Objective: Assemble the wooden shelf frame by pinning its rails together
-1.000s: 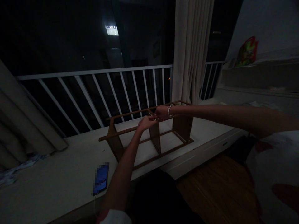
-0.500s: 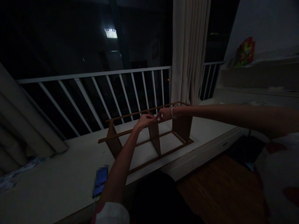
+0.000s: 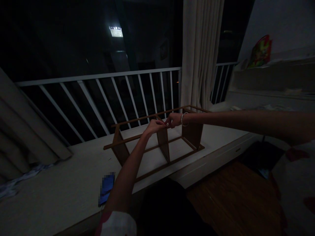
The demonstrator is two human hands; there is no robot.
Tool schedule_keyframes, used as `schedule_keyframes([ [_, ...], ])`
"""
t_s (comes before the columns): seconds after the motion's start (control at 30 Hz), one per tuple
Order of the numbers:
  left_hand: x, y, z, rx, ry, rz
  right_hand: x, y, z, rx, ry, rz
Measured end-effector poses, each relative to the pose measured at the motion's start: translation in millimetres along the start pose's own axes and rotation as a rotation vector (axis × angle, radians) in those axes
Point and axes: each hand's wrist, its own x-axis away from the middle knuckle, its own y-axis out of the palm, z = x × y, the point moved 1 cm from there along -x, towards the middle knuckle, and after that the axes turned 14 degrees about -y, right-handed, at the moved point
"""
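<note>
A brown wooden shelf frame lies on its side on the white window ledge. Above its middle panel my two hands meet at the upper rail. My left hand has its fingers pinched together at the rail. Fingertips also closed, my right hand touches the same spot from the right, a beaded bracelet on its wrist. Something small and pale shows between the fingertips, too small and dark to name. The fingers hide part of the rail.
A phone with a lit screen lies on the ledge by my left forearm. White railing and a beige curtain stand behind the frame. A red and green bag sits on a shelf at right. Wooden floor lies below.
My right hand's fingers have closed in against the left fingertips at the rail. The view has shifted slightly; the shelf frame stays in place.
</note>
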Motion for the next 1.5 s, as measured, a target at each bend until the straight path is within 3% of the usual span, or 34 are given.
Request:
schedule_keyframes([
  [0.3, -6, 3.9, -5, -0.002, 0.103, -0.01, 7, 1, -11, 0.003, 0.067, 0.028],
  [0.43, -8, 4.3, -5, 0.026, 0.13, -0.003, 3, 1, -10, 0.167, -0.009, 0.105],
  [0.53, -7, 3.8, -6, 0.004, 0.13, 0.02, 2, -5, -7, 0.399, -0.13, 0.106],
  [0.67, -5, 2.5, -6, -0.024, 0.129, 0.026, 4, -14, -4, 0.68, -0.461, -0.014],
  [0.8, -6, 1.7, -7, -0.014, 0.108, 0.021, 3, -17, -5, 0.772, -0.675, -0.076],
  [1.13, -4, -1.0, -5, -0.051, 0.109, -0.01, -9, -11, -9, 0.791, -0.716, -0.127],
  [1.5, -3, -0.2, -2, -0.033, 0.044, 0.014, -15, -1, 0, 0.668, -0.549, -0.044],
])
